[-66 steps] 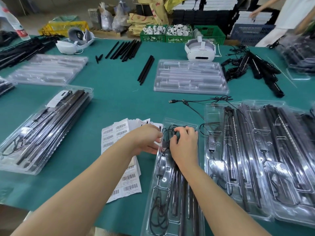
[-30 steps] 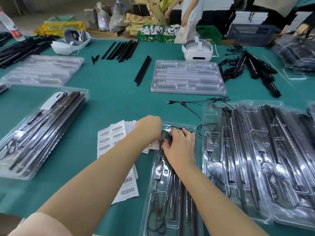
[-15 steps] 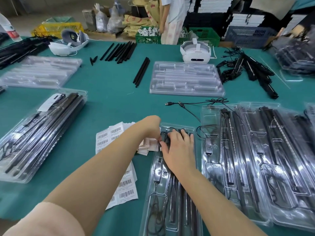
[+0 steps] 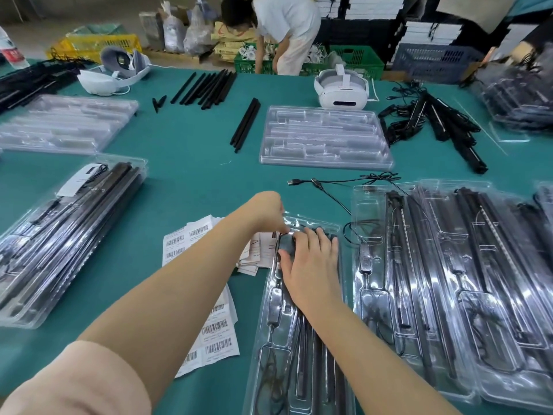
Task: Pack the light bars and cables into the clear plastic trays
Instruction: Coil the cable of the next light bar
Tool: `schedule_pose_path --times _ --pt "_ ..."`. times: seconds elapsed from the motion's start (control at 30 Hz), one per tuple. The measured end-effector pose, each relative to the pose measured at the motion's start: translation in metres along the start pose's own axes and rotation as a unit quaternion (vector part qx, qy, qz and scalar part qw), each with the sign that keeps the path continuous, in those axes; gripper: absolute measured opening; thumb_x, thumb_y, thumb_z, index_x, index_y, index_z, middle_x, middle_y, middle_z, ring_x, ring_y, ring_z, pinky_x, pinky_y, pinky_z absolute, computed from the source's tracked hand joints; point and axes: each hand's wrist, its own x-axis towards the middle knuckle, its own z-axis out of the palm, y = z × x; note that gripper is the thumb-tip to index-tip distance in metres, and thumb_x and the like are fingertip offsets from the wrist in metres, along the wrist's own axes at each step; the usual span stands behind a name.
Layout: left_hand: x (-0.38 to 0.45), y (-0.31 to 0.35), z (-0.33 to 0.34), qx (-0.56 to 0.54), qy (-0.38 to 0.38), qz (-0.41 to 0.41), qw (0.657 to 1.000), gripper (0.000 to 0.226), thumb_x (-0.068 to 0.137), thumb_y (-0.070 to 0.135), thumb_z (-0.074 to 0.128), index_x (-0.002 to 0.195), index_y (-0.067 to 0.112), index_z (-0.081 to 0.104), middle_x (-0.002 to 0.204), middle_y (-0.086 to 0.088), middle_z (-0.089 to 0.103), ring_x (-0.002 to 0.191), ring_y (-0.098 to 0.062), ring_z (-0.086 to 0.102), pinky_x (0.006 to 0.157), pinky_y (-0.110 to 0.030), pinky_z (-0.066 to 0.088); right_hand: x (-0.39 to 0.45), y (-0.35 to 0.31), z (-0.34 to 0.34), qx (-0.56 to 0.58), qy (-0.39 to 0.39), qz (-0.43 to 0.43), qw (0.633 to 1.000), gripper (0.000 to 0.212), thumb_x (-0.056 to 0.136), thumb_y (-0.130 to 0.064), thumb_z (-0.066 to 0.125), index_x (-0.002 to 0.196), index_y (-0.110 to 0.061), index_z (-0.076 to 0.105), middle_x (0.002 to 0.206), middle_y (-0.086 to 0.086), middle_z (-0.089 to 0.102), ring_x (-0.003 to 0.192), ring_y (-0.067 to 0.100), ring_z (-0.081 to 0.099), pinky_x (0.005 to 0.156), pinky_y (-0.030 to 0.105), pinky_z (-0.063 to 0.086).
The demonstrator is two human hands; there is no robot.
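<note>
Clear plastic tray [image 4: 269, 363] nearest the camera, lying lengthwise on the green table [image 4: 191, 187], holding black light bars [image 4: 302, 354] side by side and a coiled cable [image 4: 270, 372] in its near-left pocket. Right hand [image 4: 311, 262] laid over the tray's far end, fingers [image 4: 321, 238] fairly straight and pressing down on a dark cable bundle [image 4: 285, 244]. Left hand [image 4: 266, 211] just beside it at the tray's far-left corner, fingers curled down out of sight; cannot tell whether anything is pinched. Barcode labels [image 4: 215, 333] spread left of the tray, partly under the left forearm. Filled trays [image 4: 449, 280] overlapping to the right, another filled tray [image 4: 68, 235] well apart to the left. Loose USB cable [image 4: 329, 182] beyond the hands. Farther back, an empty tray [image 4: 324, 139], loose black bars [image 4: 245, 124], a white headset [image 4: 342, 89], and a person [image 4: 284, 28] bending over green crates [image 4: 359, 59].
</note>
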Motion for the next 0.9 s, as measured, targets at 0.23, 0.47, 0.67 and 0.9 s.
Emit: schedule_pose_path --times 0.23,0.47,0.67,0.9 --pt "0.001 -0.011 -0.003 -0.202 -0.012 0.016 0.979 0.032 0.078 -0.002 0.079 0.089 0.010 0.051 0.103 -0.007 0.071 0.088 -0.022 0.070 0.078 -0.039 0.059 0.000 0.001 0.001 0.002 0.001 0.002 1.000 0.050 0.101 -0.046 0.037 0.133 -0.012 0.053 0.146 0.011 0.050 0.143 0.034 0.035 0.121 0.057 0.016" --pt "0.006 -0.007 0.012 -0.265 -0.032 0.033 0.963 0.029 0.082 -0.014 0.061 0.088 0.014 0.058 0.103 -0.008 0.073 0.100 -0.023 0.070 0.081 -0.032 0.058 0.000 0.000 0.002 0.001 0.006 0.008 1.000 0.048 0.101 -0.045 0.039 0.128 -0.010 0.057 0.140 0.012 0.056 0.141 0.035 0.038 0.120 0.058 0.018" --pt "0.016 -0.006 0.006 -0.232 -0.070 0.026 0.970 0.034 0.080 -0.005 0.070 0.102 0.018 0.057 0.098 -0.002 0.074 0.098 -0.022 0.071 0.089 -0.038 0.058 0.000 0.000 0.002 0.011 0.011 0.007 1.000 0.044 0.100 -0.043 0.044 0.127 -0.011 0.057 0.140 0.011 0.056 0.141 0.034 0.039 0.120 0.058 0.020" --pt "0.021 -0.012 0.000 -0.250 -0.105 0.006 0.962 0.043 0.077 0.000 0.070 0.108 0.029 0.063 0.101 -0.011 0.069 0.073 -0.015 0.061 0.061 -0.026 0.049 0.000 0.000 0.001 0.021 0.016 0.008 1.000 0.047 0.100 -0.045 0.039 0.129 -0.012 0.056 0.140 0.010 0.056 0.141 0.034 0.039 0.121 0.058 0.019"
